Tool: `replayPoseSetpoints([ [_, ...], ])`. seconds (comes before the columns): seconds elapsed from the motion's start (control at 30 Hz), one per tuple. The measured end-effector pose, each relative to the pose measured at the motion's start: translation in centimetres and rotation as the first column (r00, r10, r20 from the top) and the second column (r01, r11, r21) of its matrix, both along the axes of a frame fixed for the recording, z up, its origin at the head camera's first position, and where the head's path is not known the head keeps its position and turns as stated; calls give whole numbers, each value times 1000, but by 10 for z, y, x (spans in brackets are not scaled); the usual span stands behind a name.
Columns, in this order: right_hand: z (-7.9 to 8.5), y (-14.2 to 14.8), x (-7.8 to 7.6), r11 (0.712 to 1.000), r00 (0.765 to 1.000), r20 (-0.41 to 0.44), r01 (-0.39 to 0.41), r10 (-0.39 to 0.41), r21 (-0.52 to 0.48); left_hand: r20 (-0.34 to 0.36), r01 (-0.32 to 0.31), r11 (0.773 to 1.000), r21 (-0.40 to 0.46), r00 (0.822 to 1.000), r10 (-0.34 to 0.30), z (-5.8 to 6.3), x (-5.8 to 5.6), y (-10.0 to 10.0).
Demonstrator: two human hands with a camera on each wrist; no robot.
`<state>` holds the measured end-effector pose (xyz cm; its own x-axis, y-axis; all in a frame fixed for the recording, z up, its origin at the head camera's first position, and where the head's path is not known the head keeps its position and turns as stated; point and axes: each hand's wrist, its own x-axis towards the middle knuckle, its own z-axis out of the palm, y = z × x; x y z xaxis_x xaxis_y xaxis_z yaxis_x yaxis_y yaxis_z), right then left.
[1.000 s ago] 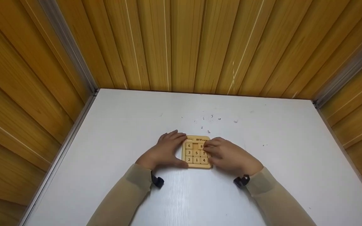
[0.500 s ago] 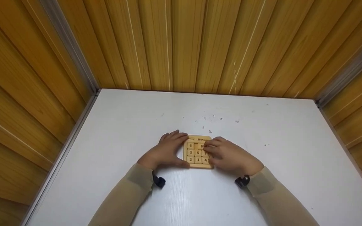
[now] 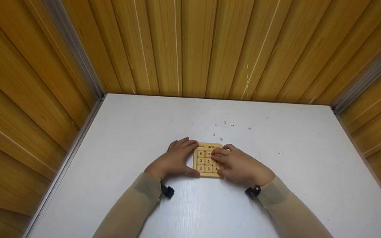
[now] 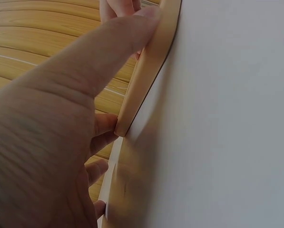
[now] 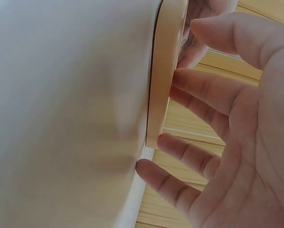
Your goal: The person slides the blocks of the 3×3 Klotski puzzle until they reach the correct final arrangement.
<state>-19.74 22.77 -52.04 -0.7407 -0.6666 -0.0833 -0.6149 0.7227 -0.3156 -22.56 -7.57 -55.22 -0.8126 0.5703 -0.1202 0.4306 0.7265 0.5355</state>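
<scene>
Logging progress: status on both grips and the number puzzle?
Left grip holds pale yellow rectangular wooden number-tile puzzle. Right grip over its right-hand tiles. Right fingers hide top-right slot.

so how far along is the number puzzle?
Done: the 8 tile has slid left and sits beside the 6 tile. In hand: the left hand grips the board at its left side; the right hand reaches over its right side, hiding the top right cell. Left, likely: more sorting, since the bottom row reads 2, 1, 4.
</scene>
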Motion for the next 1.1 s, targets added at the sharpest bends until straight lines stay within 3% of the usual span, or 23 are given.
replayPoseSetpoints([
  [0.4, -3, 0, -1, 999, 998, 48, 43, -43, 8, -10, 7, 1000, -14, 1000, -7, 2, -1, -2],
  [0.67, -1, 9, -6, 999, 1000, 6, -6, 7, -50, -9, 8, 1000, 2, 1000, -8, -1, 0, -4],
  [0.93, 1, 18, -7, 988, 989, -101, -115, 105, -101, 0, 0, 1000, 21, 1000, 0, -4, 0, -4],
  [1.1, 1, 21, -5, 990, 990, -86, -117, 110, -83, -3, 9, 1000, 10, 1000, -9, -4, -2, -2],
])
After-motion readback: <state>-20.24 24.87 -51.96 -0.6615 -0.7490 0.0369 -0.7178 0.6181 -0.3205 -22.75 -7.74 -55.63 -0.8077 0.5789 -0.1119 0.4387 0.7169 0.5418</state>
